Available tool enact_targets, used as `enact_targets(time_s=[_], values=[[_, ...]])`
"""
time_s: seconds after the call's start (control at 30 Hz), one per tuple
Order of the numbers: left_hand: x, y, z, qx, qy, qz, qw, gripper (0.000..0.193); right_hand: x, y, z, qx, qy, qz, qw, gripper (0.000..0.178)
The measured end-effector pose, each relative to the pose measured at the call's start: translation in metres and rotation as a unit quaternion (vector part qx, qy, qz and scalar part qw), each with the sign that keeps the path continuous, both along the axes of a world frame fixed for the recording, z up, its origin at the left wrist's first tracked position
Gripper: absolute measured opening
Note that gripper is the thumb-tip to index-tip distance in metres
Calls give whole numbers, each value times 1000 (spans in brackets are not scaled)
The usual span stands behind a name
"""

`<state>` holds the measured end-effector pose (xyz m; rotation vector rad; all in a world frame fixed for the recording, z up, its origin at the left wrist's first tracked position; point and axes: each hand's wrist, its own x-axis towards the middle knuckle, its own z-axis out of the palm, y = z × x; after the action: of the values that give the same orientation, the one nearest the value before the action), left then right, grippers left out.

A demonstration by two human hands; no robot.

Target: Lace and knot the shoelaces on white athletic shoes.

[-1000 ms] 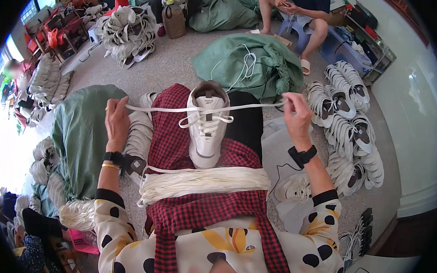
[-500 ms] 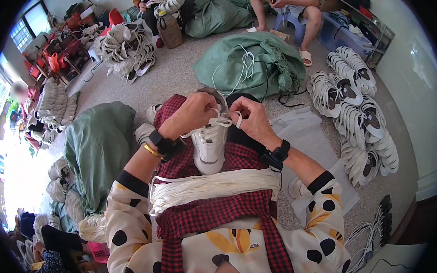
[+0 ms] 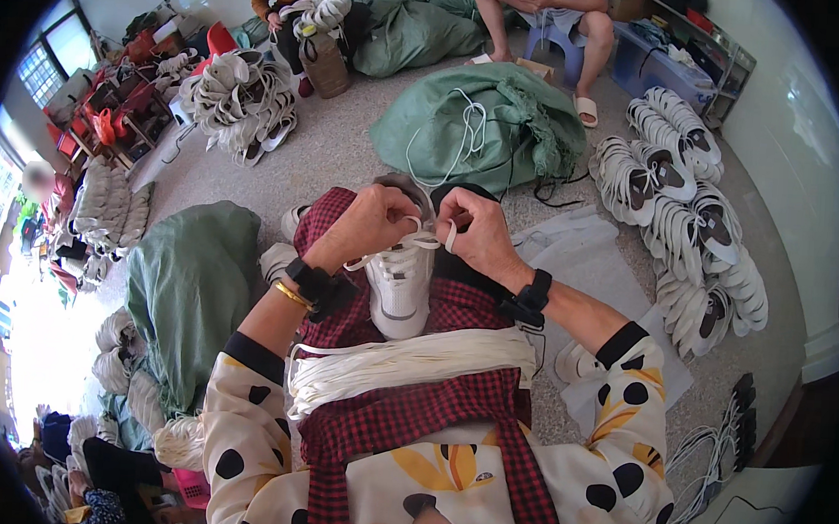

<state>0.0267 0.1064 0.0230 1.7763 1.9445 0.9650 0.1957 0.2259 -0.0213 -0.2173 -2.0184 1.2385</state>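
Note:
A white shoe upper [image 3: 401,285] with its toe toward me rests on my lap, over the red and black checked apron [image 3: 335,329]. Laces run across its front, with a loop near the top. My left hand [image 3: 369,223] pinches a white shoelace just left of the shoe's opening. On the other side my right hand [image 3: 478,235] is closed on a lace too, its loop hanging below the fingers. Nearer to me, a thick bundle of white laces [image 3: 414,366] lies across the apron.
A green sack [image 3: 484,123] stands ahead, another green sack [image 3: 195,298] at left. Stacked shoe uppers [image 3: 696,229] line the right side; another pile [image 3: 240,101] sits far left. Two people sit at the back, one on a purple stool [image 3: 558,53]. White cables [image 3: 699,457] lie lower right.
Both hands have shifted slightly, the right one a little toward the left, each keeping its lace. The seated person at the back right has changed the hold on a phone.

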Motion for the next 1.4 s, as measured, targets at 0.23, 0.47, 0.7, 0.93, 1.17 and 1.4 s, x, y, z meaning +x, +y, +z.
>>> enact_targets(time_s=[0.23,0.47,0.7,0.93,1.17,1.4], values=[[-6,-4,-9,9,10,-12,1000,15,-2,-3,-1,105,18,-4,994,14],[-1,-2,-13,14,-19,7,1000,19,-11,2,-10,-212,-102,35,971,14],[-2,0,-14,31,-4,0,999,20,-21,17,-10,-187,-121,77,972,18],[-3,0,-15,19,-27,4,999,17,-24,29,-7,-142,-109,182,967,27],[2,5,-9,31,83,-19,996,11,-12,25,3,58,-113,125,984,26],[-57,-33,18,99,205,107,968,9,-12,9,-1,95,-88,77,989,13]])
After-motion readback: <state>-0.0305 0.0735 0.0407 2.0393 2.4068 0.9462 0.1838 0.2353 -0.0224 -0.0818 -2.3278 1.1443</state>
